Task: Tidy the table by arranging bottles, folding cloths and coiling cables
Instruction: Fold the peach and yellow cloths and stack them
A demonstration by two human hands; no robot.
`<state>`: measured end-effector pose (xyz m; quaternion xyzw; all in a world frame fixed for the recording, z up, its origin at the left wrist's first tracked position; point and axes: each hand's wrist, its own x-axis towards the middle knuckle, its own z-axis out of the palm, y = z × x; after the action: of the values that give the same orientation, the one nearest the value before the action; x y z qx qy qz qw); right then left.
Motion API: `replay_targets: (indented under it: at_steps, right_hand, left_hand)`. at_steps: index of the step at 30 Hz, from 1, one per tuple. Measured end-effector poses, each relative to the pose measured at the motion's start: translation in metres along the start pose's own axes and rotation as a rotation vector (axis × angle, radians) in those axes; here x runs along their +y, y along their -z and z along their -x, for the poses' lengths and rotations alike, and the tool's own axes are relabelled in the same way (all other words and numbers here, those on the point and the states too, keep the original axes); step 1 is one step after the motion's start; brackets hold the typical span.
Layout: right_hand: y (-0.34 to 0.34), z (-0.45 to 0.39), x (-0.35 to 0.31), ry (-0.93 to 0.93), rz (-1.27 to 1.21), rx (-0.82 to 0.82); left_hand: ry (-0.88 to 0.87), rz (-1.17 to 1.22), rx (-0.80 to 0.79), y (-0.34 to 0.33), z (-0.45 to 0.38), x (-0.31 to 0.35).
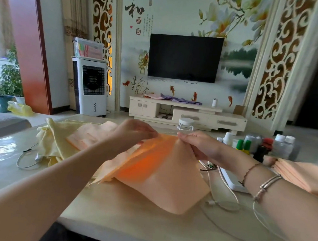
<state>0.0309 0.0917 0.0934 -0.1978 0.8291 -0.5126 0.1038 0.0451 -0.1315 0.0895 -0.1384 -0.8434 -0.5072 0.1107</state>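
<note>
Behind the cream table (129,219) hangs a dark television (185,57). Head view: left hand (133,132) and right hand (199,144) pinch the orange cloth's (162,174) raised top edge at center; bottles (255,145) cluster at two o'clock, a cable (24,159) at nine.

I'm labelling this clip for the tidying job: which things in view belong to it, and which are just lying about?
Job: orange cloth held up by left hand and right hand; yellow cloth; folded stack; bottles; cables.

Lying about: television, stool, air cooler.
</note>
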Motion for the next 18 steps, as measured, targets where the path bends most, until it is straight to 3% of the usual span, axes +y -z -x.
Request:
replay_targets:
  at_steps: [5,9,12,15,18]
  right_hand:
    - [0.005,0.012,0.002,-0.078,0.055,-0.182]
    - [0.009,0.015,0.005,-0.078,0.127,-0.216]
    - [0.009,0.019,0.01,-0.114,0.193,-0.319]
    - [0.002,0.022,0.014,-0.199,0.314,-0.442]
    - [-0.006,0.013,0.021,-0.231,0.648,-0.447]
  left_hand:
    - [0.008,-0.034,-0.088,-0.006,-0.002,0.015]
    - [-0.221,-0.467,-0.051,-0.015,-0.005,0.012]
    - [-0.3,-0.535,-0.117,-0.014,0.0,0.007]
    - [-0.174,-0.563,-0.246,-0.003,0.005,0.0]
    - [-0.015,-0.729,-0.364,0.021,0.003,-0.021]
